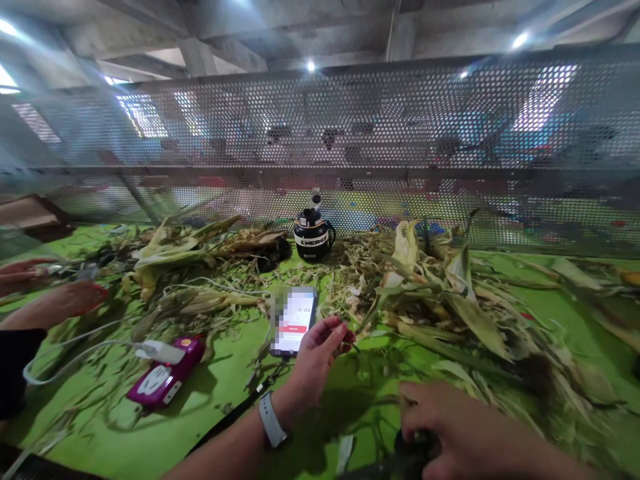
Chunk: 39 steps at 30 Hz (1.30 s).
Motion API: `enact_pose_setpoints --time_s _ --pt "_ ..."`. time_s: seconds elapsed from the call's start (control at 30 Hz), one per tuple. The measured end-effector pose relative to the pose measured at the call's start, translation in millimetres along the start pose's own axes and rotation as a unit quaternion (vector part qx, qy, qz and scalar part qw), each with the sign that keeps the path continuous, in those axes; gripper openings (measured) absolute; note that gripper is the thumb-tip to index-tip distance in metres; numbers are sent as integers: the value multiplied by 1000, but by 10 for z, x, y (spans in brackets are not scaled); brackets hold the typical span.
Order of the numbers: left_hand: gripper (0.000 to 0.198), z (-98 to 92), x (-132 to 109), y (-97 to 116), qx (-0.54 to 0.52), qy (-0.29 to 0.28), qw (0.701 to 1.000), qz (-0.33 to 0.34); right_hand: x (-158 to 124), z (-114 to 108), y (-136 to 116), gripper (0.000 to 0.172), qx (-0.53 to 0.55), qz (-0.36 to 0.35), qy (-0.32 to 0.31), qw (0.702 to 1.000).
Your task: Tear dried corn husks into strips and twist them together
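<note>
My left hand [320, 350], with a pale band at its wrist, is closed in a pinch just right of the lit phone [300, 317]. Whatever its fingertips hold is too small to make out. Lower right, my right hand [445, 420] is blurred, its fingers curled around a dark object [415, 453] at the bottom edge whose kind I cannot tell. A heap of corn husks [450, 300] lies beyond my right hand. Stringy plant scraps [345, 293] are strewn in front of my left hand.
A magenta power strip [165, 373] with a white plug and cable sits left. Behind the phone stands a black bottle [313, 237]. More husks [180, 253] lie back left. Another person's hand [75, 297] reaches in. A perforated metal screen [350, 147] bounds the green table [225, 400].
</note>
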State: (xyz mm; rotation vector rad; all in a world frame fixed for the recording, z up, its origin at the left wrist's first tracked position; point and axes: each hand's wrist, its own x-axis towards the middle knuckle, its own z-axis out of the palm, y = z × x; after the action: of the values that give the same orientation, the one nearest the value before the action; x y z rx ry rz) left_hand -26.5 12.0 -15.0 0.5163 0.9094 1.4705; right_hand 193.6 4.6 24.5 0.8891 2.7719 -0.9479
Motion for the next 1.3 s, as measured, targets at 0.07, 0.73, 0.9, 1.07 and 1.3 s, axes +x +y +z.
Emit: enact_pose_setpoints --time_s 0.07,0.73,0.9,1.07,1.3 --pt "35 -1 2 -1 -1 -1 1000 -7 -1 65 1 21 -51 23 -13 998" --pt "39 -42 -109 -31 260 -237 936 21 503 -276 -84 35 262 118 185 940" --pt "30 -74 -91 -25 476 -230 816 233 584 -194 -109 35 285 104 223 927" --pt "34 -87 -90 -36 556 -227 745 290 640 -84 -152 37 333 120 260 899" --pt "31 -135 -118 -60 587 -187 723 313 669 55 -285 33 337 105 330 876"
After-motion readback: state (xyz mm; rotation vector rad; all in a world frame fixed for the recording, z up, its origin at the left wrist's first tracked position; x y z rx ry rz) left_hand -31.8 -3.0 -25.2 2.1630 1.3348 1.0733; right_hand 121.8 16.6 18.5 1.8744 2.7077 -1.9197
